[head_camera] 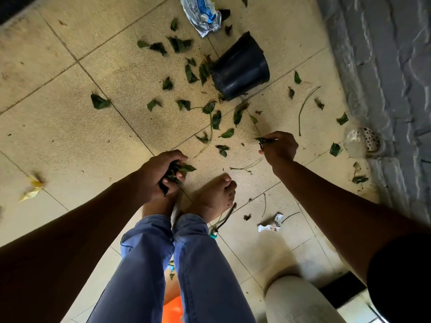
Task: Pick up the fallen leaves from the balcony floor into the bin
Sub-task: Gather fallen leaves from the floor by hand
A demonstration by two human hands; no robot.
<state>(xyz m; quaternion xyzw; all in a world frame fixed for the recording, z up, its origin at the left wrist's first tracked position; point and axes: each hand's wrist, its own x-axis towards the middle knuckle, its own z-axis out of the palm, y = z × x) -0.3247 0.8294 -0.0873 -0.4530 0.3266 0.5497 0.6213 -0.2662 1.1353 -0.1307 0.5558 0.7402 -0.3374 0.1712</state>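
Leaves [190, 73] lie scattered over the tiled balcony floor [70, 127] around a black bin [240, 68] tipped on its side. Left hand [161, 176] has its grip closed round a bunch of leaves [178, 170] above the bare feet; right hand [279, 148] pinches one leaf [263, 140] near the floor.

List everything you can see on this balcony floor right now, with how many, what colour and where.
Scattered green leaves: many, dark green, across the tiles, mostly beside the pot.
Black plastic pot: one, lying on its side, upper middle.
Crumpled clear-and-blue plastic wrapper: one, top edge.
Thin bare twigs: several, brownish green, right of the pot and near the feet.
Yellow leaf: one, far left.
Crumpled white paper scrap: one, lower right of the feet.
White spotted object: one, by the grey wall, blurred.
Beige floor tiles: throughout.
Left hand: closed on a bunch of leaves.
Right hand: pinching one leaf.
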